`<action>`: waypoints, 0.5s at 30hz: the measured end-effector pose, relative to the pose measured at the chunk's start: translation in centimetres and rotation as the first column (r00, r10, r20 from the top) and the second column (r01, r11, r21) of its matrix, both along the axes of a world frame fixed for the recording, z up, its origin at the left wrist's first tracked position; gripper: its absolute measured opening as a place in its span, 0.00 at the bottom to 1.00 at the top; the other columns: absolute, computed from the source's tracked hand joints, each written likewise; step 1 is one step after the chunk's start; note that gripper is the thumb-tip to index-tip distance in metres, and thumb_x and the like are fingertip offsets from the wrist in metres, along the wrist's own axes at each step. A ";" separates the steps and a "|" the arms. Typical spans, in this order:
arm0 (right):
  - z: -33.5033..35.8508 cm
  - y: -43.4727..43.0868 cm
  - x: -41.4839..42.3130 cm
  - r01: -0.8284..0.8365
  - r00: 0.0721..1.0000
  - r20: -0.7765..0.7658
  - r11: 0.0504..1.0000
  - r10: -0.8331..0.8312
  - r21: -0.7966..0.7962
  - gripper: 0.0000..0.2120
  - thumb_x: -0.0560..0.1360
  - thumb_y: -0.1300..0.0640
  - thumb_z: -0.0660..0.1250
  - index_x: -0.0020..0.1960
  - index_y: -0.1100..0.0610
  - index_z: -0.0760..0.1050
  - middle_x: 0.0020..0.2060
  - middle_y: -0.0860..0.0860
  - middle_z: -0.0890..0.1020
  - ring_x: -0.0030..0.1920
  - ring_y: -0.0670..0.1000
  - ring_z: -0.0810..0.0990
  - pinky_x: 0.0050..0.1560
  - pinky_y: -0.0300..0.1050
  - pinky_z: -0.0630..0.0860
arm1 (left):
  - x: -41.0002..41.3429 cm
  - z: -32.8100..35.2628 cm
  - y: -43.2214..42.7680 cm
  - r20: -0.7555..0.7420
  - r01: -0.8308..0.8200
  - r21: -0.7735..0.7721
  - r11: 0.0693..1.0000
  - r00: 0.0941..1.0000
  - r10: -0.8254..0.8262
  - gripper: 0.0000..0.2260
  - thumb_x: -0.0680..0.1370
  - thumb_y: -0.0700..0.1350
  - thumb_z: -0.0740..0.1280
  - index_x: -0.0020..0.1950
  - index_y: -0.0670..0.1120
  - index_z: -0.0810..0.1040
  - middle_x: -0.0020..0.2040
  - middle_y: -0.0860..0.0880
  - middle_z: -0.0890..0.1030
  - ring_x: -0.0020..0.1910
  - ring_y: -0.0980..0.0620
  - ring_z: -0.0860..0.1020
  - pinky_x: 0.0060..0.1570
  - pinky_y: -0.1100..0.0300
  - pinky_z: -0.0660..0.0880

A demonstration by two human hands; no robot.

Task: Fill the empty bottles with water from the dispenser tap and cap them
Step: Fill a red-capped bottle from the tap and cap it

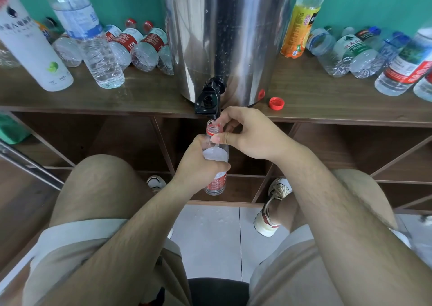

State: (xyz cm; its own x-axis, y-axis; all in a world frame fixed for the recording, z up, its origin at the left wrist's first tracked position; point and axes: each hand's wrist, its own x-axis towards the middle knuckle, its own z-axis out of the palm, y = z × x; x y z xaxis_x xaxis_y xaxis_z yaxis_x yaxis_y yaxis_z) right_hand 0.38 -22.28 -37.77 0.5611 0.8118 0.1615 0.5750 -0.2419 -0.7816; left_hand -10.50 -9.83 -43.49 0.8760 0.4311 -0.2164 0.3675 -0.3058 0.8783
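Note:
A small clear bottle point(216, 152) with a red label and red neck ring stands uncapped right under the black tap point(208, 100) of the steel dispenser point(224, 37). My left hand point(198, 163) grips the bottle's body. My right hand point(250, 134) pinches the bottle's neck, its thumb lying across the shoulder and its fingers curled behind the mouth, just below the tap. The bottle looks partly filled. A loose red cap point(276, 102) lies on the wooden shelf point(327, 95), right of the dispenser's base.
Several bottles lie and stand on the shelf left of the dispenser point(102, 46), among them a tall white one point(30, 46). More bottles crowd the right side point(364, 51), with an orange-labelled one point(301, 20) upright. Open cubbies sit below the shelf; my knees flank the bottle.

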 end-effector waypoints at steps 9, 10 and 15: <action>-0.5 0.0 0.2 0.001 1.000 -0.001 1.000 -0.001 0.019 0.13 0.74 0.55 0.79 0.47 0.40 0.77 0.45 0.43 0.84 0.45 0.44 0.82 0.48 0.39 0.79 | 0.2 -0.5 0.0 -0.015 -0.007 0.016 1.000 1.000 0.008 0.29 0.73 0.44 0.79 0.70 0.50 0.70 0.60 0.49 0.78 0.60 0.47 0.79 0.63 0.49 0.78; -0.6 0.0 0.2 0.003 1.000 0.003 1.000 -0.003 0.018 0.13 0.74 0.55 0.79 0.48 0.40 0.77 0.46 0.43 0.84 0.45 0.44 0.82 0.48 0.38 0.79 | 0.2 -0.5 0.0 -0.015 -0.007 0.013 1.000 1.000 0.008 0.29 0.73 0.45 0.79 0.70 0.50 0.70 0.60 0.49 0.78 0.60 0.47 0.79 0.64 0.48 0.79; -0.6 0.1 0.1 0.016 1.000 -0.013 0.999 -0.016 0.046 0.14 0.74 0.54 0.80 0.47 0.38 0.78 0.42 0.37 0.84 0.43 0.39 0.82 0.43 0.30 0.74 | 0.0 -0.4 0.1 0.014 -0.006 -0.027 1.000 1.000 0.007 0.29 0.73 0.43 0.79 0.70 0.50 0.71 0.59 0.49 0.79 0.60 0.47 0.79 0.64 0.46 0.79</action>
